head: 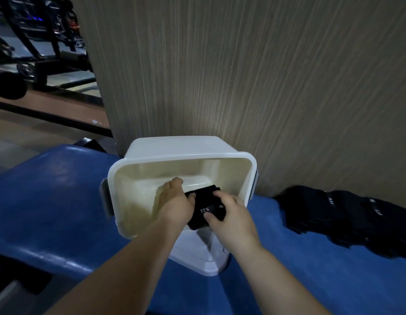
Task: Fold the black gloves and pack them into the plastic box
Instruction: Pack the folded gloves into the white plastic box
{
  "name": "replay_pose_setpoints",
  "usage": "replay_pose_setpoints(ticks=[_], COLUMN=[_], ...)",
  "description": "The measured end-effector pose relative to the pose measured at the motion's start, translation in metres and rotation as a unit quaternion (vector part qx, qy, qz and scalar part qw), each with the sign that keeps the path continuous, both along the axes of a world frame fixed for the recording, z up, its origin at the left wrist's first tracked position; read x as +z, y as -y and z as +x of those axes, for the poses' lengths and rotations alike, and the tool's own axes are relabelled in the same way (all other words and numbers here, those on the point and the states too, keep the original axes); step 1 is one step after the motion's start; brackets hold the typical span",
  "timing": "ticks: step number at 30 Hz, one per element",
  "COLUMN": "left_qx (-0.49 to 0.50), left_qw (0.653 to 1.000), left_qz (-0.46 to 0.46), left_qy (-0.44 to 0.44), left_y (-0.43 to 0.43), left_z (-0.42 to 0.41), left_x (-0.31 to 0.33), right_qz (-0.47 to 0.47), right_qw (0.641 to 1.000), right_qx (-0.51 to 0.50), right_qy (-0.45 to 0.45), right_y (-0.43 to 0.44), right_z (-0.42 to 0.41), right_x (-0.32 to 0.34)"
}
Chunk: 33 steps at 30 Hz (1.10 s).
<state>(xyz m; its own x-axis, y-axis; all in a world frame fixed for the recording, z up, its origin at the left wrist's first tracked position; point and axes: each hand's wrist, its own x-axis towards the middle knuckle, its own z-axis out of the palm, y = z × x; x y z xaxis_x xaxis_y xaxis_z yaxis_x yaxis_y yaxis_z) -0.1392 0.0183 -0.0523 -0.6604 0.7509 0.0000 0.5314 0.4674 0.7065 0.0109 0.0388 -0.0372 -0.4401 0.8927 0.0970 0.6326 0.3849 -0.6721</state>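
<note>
A white plastic box point(133, 162) stands open on a blue padded surface, against a wood-grain wall. A folded black glove point(207, 204) with white lettering hangs over the box's near rim, partly inside it. My left hand point(174, 201) grips the glove's left side, thumb on top and fingers reaching down into the box. My right hand point(231, 214) pinches its right side, thumb on the lower edge. The inside of the box looks bare apart from the glove and my fingers.
A pile of black gloves point(347, 219) lies on the blue pad point(49, 201) to the right of the box, along the wall point(242, 76). Dark metal gym equipment point(38, 42) stands on the floor at the far left.
</note>
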Motion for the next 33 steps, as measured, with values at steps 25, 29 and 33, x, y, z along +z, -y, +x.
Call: replay_pose_setpoints(ticks=[25, 29, 33], left_qx=[-0.179, -0.177, -0.181], left_qw=[0.976, 0.972, 0.969], left_qz=[-0.067, -0.091, -0.102], left_qy=[-0.105, -0.123, -0.135], left_y=[-0.003, -0.009, -0.008], left_z=[-0.015, -0.014, -0.011], left_x=[-0.016, -0.017, -0.021], right_qz=[0.063, 0.04, 0.046], right_qw=[0.985, 0.979, 0.971], right_qx=[0.043, 0.051, 0.068], right_qy=[0.152, 0.192, 0.224], right_y=[-0.033, -0.041, -0.042], right_z=[-0.035, -0.04, -0.039], right_x=[0.0, -0.004, -0.01])
